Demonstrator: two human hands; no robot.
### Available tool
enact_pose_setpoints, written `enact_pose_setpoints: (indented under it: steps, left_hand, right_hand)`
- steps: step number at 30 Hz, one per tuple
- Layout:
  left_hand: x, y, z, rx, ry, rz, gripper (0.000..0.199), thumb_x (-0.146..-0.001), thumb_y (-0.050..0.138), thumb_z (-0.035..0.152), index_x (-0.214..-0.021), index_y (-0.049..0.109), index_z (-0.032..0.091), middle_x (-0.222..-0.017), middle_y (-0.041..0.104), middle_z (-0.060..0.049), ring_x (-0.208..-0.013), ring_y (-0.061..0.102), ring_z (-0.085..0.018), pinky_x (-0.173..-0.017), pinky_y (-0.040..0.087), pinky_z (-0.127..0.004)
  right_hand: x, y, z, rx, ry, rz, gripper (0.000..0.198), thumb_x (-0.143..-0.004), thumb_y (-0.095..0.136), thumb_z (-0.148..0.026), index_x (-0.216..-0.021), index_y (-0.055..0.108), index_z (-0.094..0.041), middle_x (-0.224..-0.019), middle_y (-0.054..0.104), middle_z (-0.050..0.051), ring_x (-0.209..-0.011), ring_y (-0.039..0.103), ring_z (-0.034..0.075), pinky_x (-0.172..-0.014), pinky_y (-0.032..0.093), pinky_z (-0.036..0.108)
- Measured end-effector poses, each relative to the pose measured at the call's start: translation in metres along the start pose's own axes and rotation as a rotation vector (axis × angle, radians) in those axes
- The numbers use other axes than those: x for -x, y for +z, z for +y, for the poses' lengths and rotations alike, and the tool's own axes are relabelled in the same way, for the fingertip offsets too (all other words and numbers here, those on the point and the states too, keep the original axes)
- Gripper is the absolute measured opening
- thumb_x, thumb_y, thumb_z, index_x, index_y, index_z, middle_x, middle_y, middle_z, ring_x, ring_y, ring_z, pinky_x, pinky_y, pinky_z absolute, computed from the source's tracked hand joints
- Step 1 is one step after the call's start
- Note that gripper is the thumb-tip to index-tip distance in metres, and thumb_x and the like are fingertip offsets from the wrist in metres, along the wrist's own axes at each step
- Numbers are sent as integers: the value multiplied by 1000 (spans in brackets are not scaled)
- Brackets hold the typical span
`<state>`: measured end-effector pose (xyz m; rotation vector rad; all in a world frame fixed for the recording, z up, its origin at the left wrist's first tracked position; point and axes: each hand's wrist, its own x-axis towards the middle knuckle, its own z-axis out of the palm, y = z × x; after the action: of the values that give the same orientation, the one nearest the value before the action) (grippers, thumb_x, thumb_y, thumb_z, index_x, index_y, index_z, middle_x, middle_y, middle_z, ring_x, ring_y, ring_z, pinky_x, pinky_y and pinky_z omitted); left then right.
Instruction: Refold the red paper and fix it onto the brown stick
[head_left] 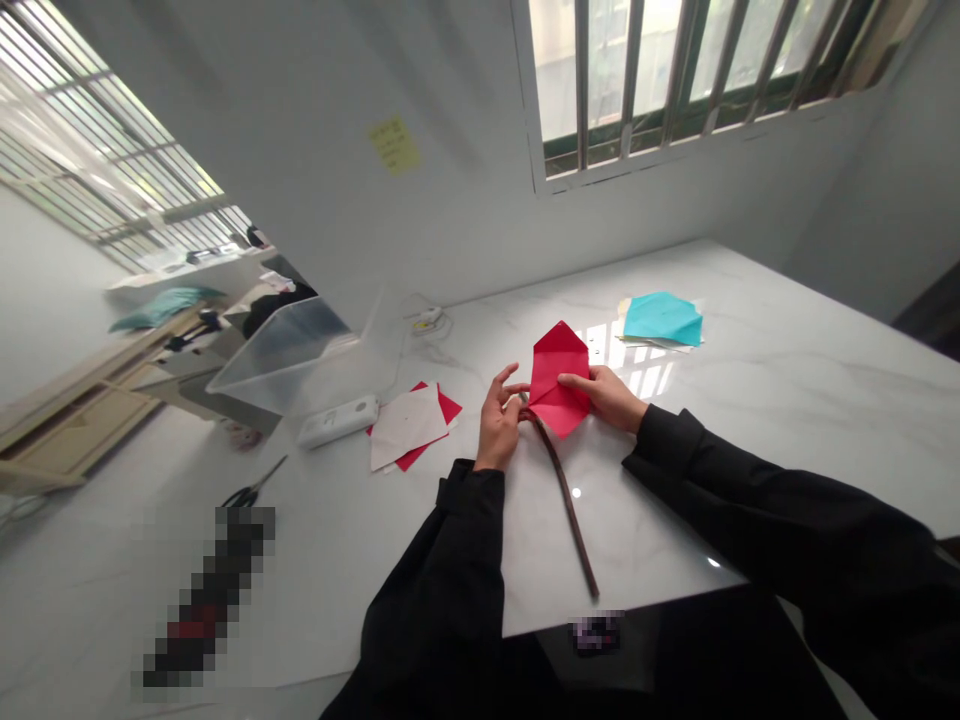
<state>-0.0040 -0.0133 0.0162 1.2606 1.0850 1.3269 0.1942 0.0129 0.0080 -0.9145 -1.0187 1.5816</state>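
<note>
- Red folded paper (559, 378) lying flat on the white table (787, 400), right between both hands, its pointed top aimed away toward the far wall.
- Long way of the paper running from the near tip up to the far point, leaning a little to the right.
- Right hand (611, 396) on the right side of the paper, thumb on top and fingers bent under the edge, pinching the paper near its middle.
- Left hand (499, 420) just beside the left lower edge, fingers (510, 380) curled loosely and partly spread, thumb tip touching or almost touching the paper; hard to tell if really gripping.
- Right hand closer in on the paper, holding more of it; left hand only at the edge.
- Dark red-brown stick (566, 495) starting under the near tip of the paper, by the left hand, and running toward the table's near edge.
- Off to the left, well apart: loose red and white sheets (412, 428), a white power strip (337, 421), a clear plastic box (292, 350) and scissors (251, 490).
- Off to the right and farther back: a teal sheet (664, 318) on a small pile of papers.
</note>
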Motion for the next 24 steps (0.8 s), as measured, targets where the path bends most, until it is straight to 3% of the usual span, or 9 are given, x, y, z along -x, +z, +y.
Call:
enact_pose_setpoints:
  steps: [4,9,14,17,19,21,24]
  left_hand:
    - [7,1,4,-104,92,-91,50,-77,76,27,-126,67,31,-117,68,-4,-68,64,-9,-69,56,-25]
    - [10,4,4,-113,60,-148,31,-71,87,35,-97,75,24,-96,73,-5,-79,70,-19,-77,58,-33]
    - [10,5,7,-110,81,-139,25,-74,86,40,-83,73,21,-88,71,-5,-80,69,-19,-74,59,-32]
    - [10,5,8,-91,58,-129,30,-77,84,36,-99,74,20,-100,73,-6,-80,70,-17,-72,58,-28]
    - [10,5,8,-43,36,-123,55,-76,85,32,-127,65,23,-109,73,-6,-84,73,-17,-75,59,-27]
    - [9,5,8,15,20,-121,82,-76,86,29,-148,47,27,-108,74,-5,-88,74,-18,-81,60,-29]
    - [7,4,6,67,-21,-112,92,-75,87,31,-153,38,24,-102,77,-6,-92,75,-21,-87,60,-33]
  right_hand:
    - [0,0,-3,-83,39,-41,42,-72,88,-44,-99,74,-14,-108,77,14,-91,74,25,-84,61,36]
    - [-3,-5,4,56,6,-62,41,-76,84,-46,-100,76,-14,-102,78,12,-87,74,23,-80,60,34]
    - [-2,-2,2,186,-29,-66,40,-76,83,-45,-98,78,-11,-99,79,12,-86,72,22,-78,58,33]
    - [0,1,-1,218,-30,-70,42,-76,82,-46,-99,78,-11,-98,79,12,-84,71,22,-77,57,33]
    - [1,2,-1,231,-23,-96,44,-76,82,-46,-103,78,-11,-100,79,12,-86,71,23,-79,56,34]
    - [1,2,0,269,-26,-129,46,-76,82,-46,-106,77,-11,-102,78,12,-87,71,23,-79,56,34]
    - [2,3,1,355,-54,-180,47,-78,81,-48,-106,77,-11,-101,78,12,-85,70,23,-76,54,33]
